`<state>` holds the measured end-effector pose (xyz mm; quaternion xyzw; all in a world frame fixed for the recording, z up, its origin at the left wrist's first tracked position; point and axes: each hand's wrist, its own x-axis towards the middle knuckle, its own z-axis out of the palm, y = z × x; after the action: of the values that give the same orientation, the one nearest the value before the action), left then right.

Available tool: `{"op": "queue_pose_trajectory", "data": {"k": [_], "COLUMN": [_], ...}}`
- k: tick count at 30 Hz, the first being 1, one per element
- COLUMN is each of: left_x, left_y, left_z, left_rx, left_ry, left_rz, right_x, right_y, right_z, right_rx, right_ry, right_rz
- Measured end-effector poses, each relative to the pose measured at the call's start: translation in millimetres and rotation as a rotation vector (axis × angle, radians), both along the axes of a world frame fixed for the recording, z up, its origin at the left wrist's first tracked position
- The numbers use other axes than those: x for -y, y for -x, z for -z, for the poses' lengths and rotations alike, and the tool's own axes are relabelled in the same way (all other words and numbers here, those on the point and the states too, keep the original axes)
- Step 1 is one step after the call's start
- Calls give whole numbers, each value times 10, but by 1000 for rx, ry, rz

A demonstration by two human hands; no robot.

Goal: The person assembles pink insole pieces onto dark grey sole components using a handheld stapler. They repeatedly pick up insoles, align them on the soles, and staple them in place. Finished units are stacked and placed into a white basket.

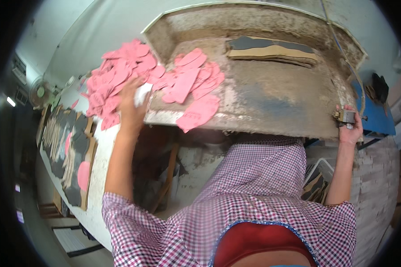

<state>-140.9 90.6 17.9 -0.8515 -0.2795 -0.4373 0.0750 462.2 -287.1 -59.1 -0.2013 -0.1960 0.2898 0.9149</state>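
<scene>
My left hand (131,100) reaches over the left edge of the bench, beside a heap of pink insole-shaped pieces (113,73). Its fingers are stretched out and slightly blurred, with the thumb apart; a white patch shows between them, which I cannot make out. At the bench's right front corner my right hand (351,129) is closed around a small metal box-like device (345,116) with a dark face. More pink pieces (186,84) lie loosely spread on the left part of the bench. One pink piece (199,113) overhangs the front edge.
The worn brown bench (263,98) has a raised wall at back and sides. Stacked grey and tan strips (272,51) lie near its back. A hose (349,64) hangs at right. Rows of grey pieces (71,151) cover the left table. A white basket (321,169) stands below.
</scene>
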Motion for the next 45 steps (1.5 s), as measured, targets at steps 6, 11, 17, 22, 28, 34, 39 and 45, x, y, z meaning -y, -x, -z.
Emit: {"op": "queue_pose_trajectory", "data": {"k": [6, 11, 17, 22, 28, 34, 39, 45], "left_x": [-219, -773, -876, -788, 651, 1535, 1616, 1494], "left_y": [-2492, -3488, -3832, -3603, -3186, -2901, -2704, -2137], "left_z": [-162, 71, -193, -883, -2128, -973, 92, -313], "left_rx": [-341, -465, -673, -418, -203, -399, -593, -264], "left_ry": [-124, -37, 152, 20, 3, -485, -200, 214], "left_rz": [337, 216, 80, 83, 235, 8, 155, 533], "right_x": [-304, -490, -507, -675, -539, -194, 172, -132], "right_y": [558, 926, 960, 1019, 909, 891, 1112, 1596], "right_z": [-338, -589, -613, -684, -530, -329, -492, -1069], "right_rx": [-52, -31, -14, 2, -68, 27, 215, 349], "right_ry": [33, 72, 31, -40, -115, -96, -266, -91], "right_rz": [74, 148, 132, 91, 190, 308, 42, 91]}}
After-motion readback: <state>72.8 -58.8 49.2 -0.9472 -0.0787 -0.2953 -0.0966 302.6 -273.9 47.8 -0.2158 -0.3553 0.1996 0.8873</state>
